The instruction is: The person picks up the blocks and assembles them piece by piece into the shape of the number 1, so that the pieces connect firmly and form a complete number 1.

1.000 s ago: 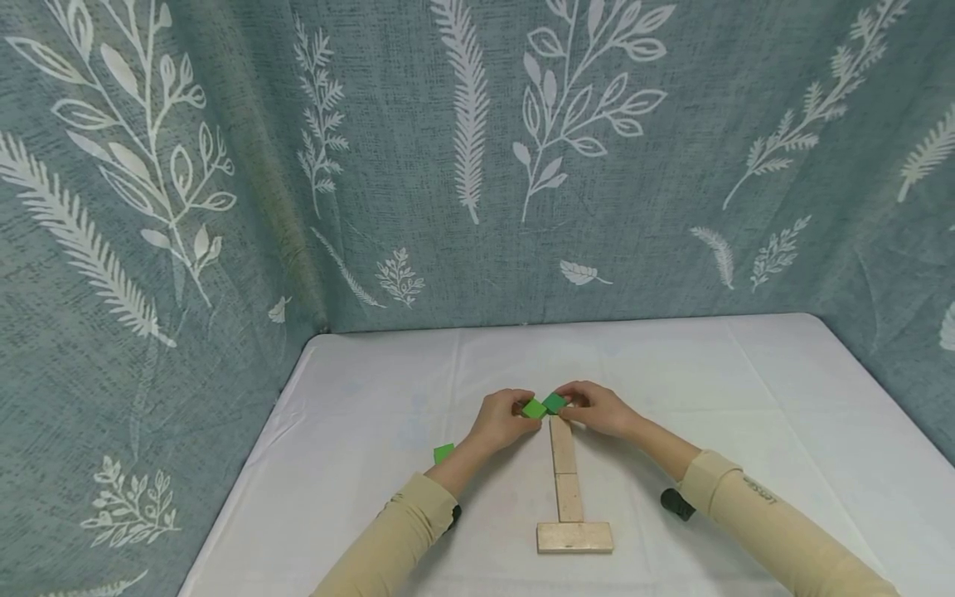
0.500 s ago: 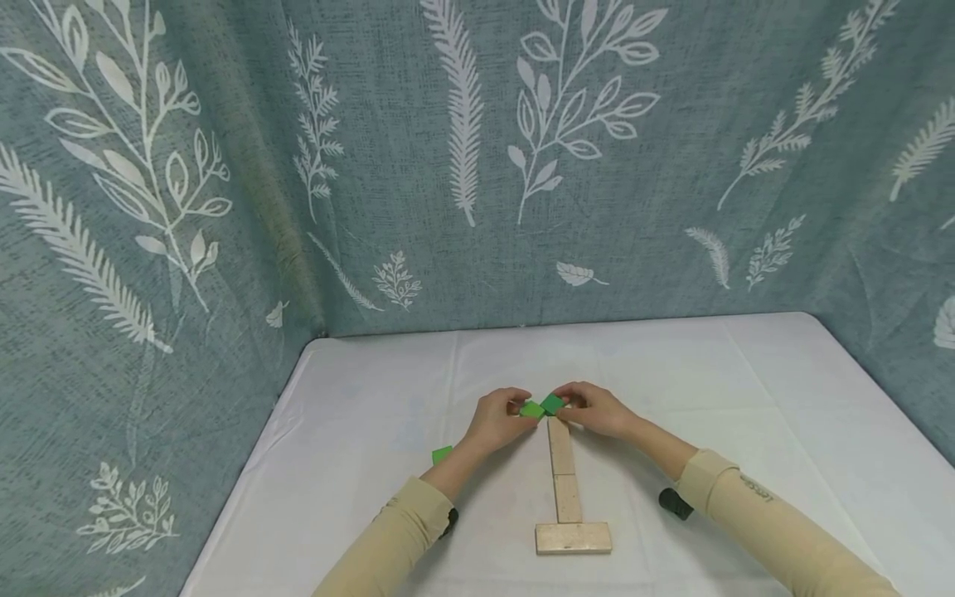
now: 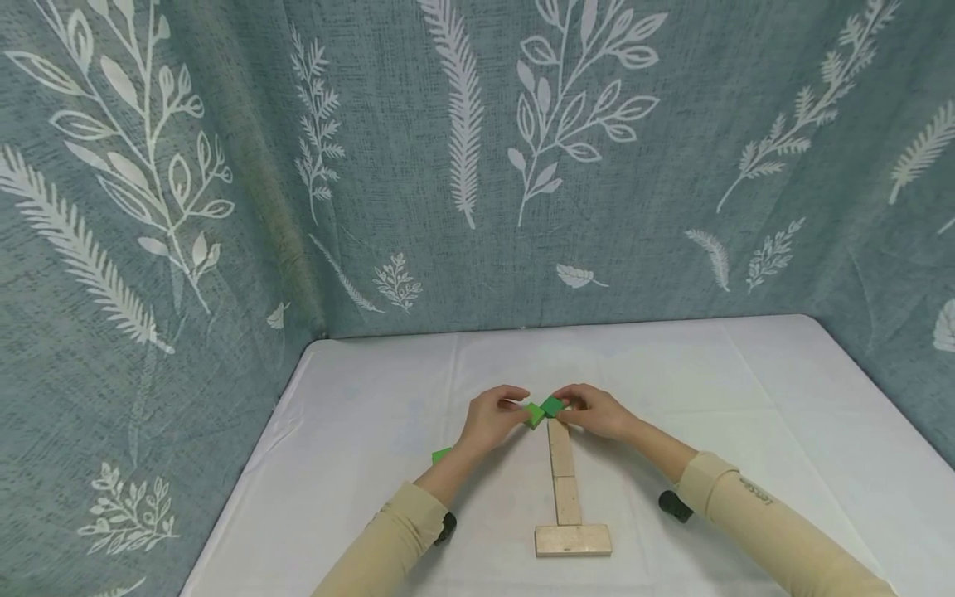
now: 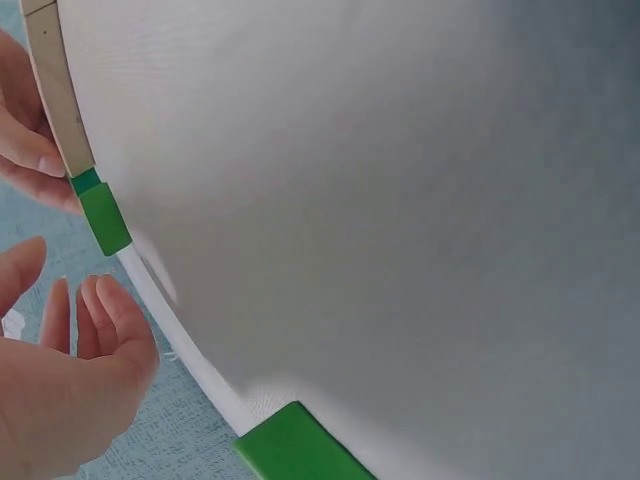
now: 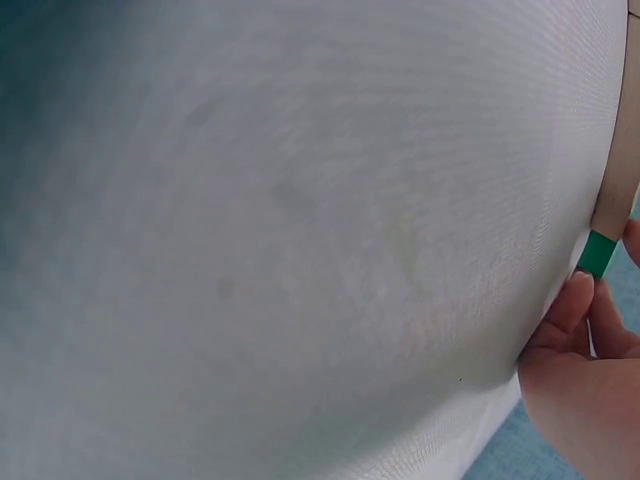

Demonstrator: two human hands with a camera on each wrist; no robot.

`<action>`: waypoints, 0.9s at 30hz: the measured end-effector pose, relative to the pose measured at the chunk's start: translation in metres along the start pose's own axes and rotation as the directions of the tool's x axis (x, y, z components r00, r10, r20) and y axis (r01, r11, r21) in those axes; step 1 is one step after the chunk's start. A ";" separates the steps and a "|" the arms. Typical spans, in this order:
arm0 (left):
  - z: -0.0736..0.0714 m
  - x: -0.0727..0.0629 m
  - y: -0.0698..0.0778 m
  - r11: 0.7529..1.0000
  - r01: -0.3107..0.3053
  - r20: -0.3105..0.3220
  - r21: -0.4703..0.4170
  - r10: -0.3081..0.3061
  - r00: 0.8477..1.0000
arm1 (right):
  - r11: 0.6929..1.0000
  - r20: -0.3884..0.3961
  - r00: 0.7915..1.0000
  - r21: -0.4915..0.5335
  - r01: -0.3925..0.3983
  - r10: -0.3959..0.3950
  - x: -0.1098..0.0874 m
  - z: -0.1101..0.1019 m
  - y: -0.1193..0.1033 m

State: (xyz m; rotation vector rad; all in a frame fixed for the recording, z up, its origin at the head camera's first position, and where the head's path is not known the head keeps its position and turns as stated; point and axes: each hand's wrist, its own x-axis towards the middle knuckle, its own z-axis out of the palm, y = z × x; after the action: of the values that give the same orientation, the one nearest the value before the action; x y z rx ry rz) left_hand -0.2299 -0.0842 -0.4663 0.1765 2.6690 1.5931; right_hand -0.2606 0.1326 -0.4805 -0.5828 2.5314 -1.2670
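Note:
In the head view, my right hand [image 3: 597,409] pinches a dark green block [image 3: 552,405] at the far end of a line of two wooden blocks [image 3: 561,448]. A light green block [image 3: 533,415] lies at an angle, its corner meeting the dark one. My left hand [image 3: 488,419] is just left of the light green block; the left wrist view shows a gap between its parted thumb and fingers and this block [image 4: 106,218]. From the right wrist view, fingertips touch the dark green block [image 5: 597,254] beside the wooden block's end.
Crosswise at the near end of the line lies another wooden block [image 3: 573,541]. One more green block [image 3: 441,454] sits left of the left forearm. Dark round pieces [image 3: 675,506] show by both cuffs. A patterned curtain [image 3: 477,249] stands behind the white-covered table [image 3: 358,398].
My left hand has let go of the light green block and drawn slightly left. That block has turned a little. The right hand stays at the dark green block.

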 end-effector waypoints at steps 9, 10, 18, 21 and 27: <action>-0.004 -0.003 0.002 0.989 0.039 -0.003 -0.139 -0.040 0.999 | 1.000 -0.008 1.000 -0.009 0.005 -0.005 0.000 0.001 0.000; -0.004 -0.003 0.002 0.987 0.038 -0.002 -0.156 -0.038 0.999 | 1.000 -0.009 1.000 -0.011 0.004 -0.005 0.000 0.001 -0.001; -0.011 -0.007 0.000 0.960 0.083 0.026 -0.266 -0.079 0.997 | 1.000 -0.004 1.000 -0.013 0.007 -0.007 0.000 0.003 -0.001; -0.014 -0.008 -0.001 0.947 0.097 0.035 -0.308 -0.091 0.995 | 1.000 -0.002 1.000 -0.012 0.003 -0.003 0.000 0.003 -0.002; -0.025 -0.011 -0.003 0.921 0.127 0.070 -0.368 -0.109 0.992 | 1.000 0.000 1.000 -0.002 -0.002 0.002 -0.002 0.001 -0.005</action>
State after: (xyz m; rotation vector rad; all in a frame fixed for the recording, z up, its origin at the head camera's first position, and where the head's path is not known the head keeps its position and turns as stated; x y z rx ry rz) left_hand -0.2210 -0.1087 -0.4576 0.0401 2.2373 1.9824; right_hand -0.2567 0.1302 -0.4775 -0.5804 2.5327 -1.2633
